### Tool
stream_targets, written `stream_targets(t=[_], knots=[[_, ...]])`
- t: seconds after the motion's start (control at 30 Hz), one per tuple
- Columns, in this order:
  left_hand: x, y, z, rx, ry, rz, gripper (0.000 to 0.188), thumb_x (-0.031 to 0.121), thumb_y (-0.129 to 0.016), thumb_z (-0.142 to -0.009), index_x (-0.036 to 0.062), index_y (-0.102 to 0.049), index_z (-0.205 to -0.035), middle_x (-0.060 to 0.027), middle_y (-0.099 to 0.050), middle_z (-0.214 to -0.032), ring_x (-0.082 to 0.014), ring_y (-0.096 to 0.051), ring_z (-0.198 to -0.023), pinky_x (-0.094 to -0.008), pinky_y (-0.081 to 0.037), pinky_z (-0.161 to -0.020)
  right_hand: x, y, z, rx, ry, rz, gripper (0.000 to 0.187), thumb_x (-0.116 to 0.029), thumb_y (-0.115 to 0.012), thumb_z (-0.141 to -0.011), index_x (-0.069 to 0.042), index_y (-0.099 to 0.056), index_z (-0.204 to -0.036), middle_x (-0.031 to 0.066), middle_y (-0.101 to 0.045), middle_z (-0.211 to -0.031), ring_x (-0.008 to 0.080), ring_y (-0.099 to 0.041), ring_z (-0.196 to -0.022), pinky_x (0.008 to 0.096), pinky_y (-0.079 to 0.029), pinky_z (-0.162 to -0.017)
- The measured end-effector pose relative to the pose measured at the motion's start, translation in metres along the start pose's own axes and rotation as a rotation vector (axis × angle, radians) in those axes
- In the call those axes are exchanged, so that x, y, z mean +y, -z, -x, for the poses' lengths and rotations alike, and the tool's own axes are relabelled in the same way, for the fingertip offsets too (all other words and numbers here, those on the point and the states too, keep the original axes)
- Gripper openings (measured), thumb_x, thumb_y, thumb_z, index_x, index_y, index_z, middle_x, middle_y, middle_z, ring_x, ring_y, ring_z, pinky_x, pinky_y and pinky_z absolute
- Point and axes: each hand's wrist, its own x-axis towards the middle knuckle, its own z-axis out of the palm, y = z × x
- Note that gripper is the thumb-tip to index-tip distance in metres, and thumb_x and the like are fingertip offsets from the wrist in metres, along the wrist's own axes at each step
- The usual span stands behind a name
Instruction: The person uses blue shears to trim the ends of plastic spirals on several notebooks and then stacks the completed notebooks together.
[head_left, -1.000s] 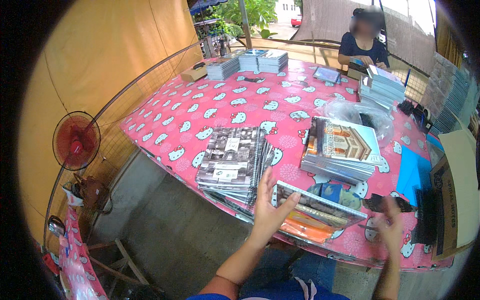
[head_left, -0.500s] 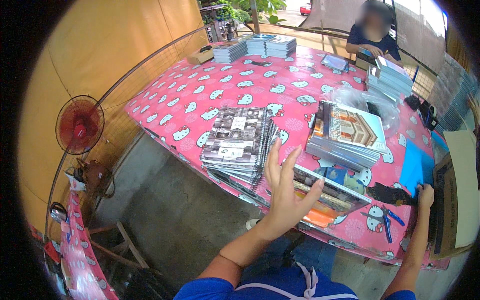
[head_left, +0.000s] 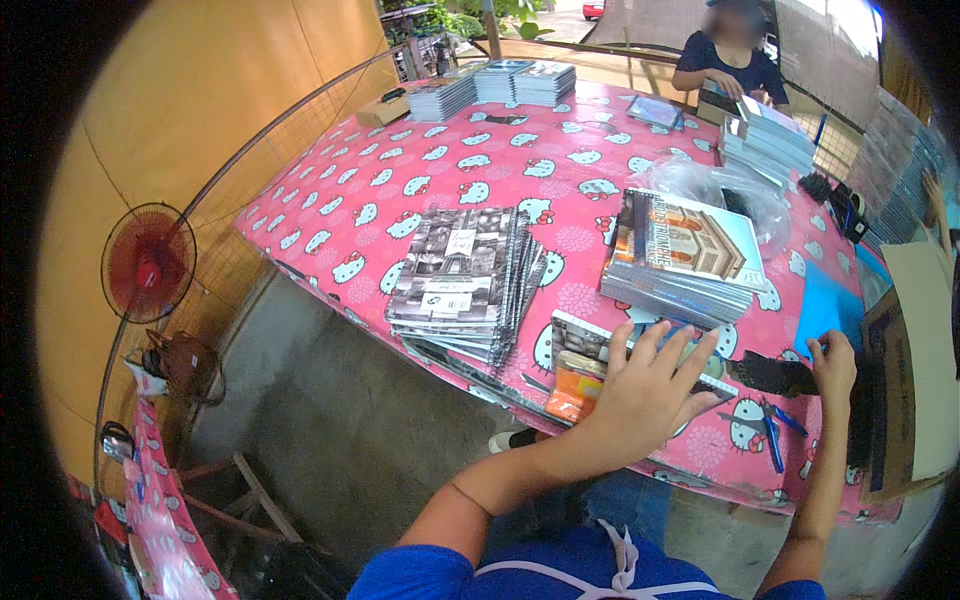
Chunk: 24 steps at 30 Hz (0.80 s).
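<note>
Notebook (head_left: pixel 584 337), partly covered by spread left hand (head_left: pixel 648 400).
Blue sheet (head_left: pixel 832 312) overlapped by right hand (head_left: pixel 835 366); whether it is gripped cannot be told.

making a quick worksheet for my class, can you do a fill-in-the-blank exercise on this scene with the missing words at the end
1. The right hand is at the near edge of a flat sheet coloured ____.
2. In the picture, the stack of black-and-white notebooks lies to the ____ of the left hand.
3. The background colour of the patterned tablecloth is ____.
4. The blades of the round fan look ____.

Missing words: blue; left; pink; red.
</note>
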Motion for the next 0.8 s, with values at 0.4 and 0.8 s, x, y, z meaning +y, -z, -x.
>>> stream_targets(t=[0.4,0.8], knots=[[-0.004,-0.004,-0.006,0.203,-0.008,0.240,0.024,0.031,-0.075,-0.072,0.0137,-0.069,-0.088,-0.0014,-0.063,-0.096,-0.0210,-0.054,-0.095,-0.0425,-0.029,-0.086,-0.016,0.008,0.014,-0.084,0.037,-0.199,0.020,-0.012,-0.070,-0.075,0.001,-0.059,-0.085,0.0184,-0.060,-0.067,0.0300,-0.060,-0.062,0.0382,-0.047,-0.060],[-0.004,-0.005,-0.001,0.201,-0.027,0.193,0.023,0.033,-0.077,-0.068,0.0173,-0.071,-0.084,0.0051,-0.062,-0.076,-0.0147,-0.053,-0.078,-0.0378,-0.028,-0.077,-0.155,0.074,0.069,-0.360,0.206,-1.090,0.017,-0.009,-0.074,-0.071,-0.001,-0.072,-0.086,0.0089,-0.066,-0.077,0.0172,-0.061,-0.074,0.0285,-0.047,-0.067]])
